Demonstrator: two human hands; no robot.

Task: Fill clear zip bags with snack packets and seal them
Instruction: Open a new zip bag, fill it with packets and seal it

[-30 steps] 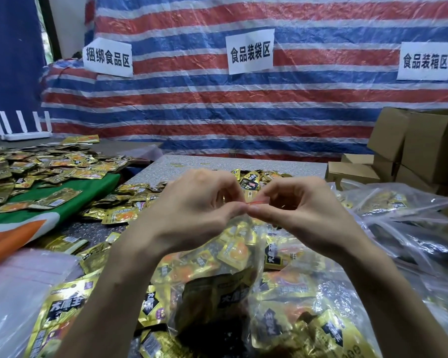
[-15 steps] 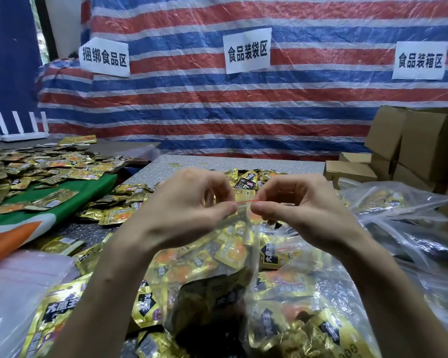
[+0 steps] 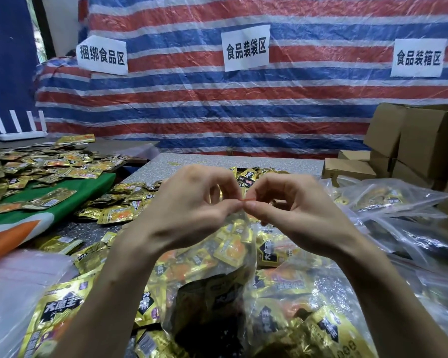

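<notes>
Left hand (image 3: 189, 213): I see it pinching the zip (image 3: 248, 200).
Right hand (image 3: 298, 213): pinching the zip too, right against the left.
Bag (image 3: 212, 288): hangs below my grip, full of packets (image 3: 229, 250).

The left hand (image 3: 192, 202) and right hand (image 3: 290, 205) meet in the middle, both pinching the top edge of a zip bag (image 3: 217, 293) that stands below them with snack packets (image 3: 230, 251) inside. Around and behind the bag, loose packets (image 3: 119, 213) lie on the desk (image 3: 217, 158). To the left, a cloth (image 3: 75, 200) carries more of them, with a router (image 3: 18, 130) behind it. To the right lie filled bags (image 3: 386, 197) (heaped on one another), and cardboard boxes (image 3: 424, 140) stand behind them. A tarp (image 3: 243, 112) hangs behind the desk, with 3 signs (image 3: 246, 47) on it.
</notes>
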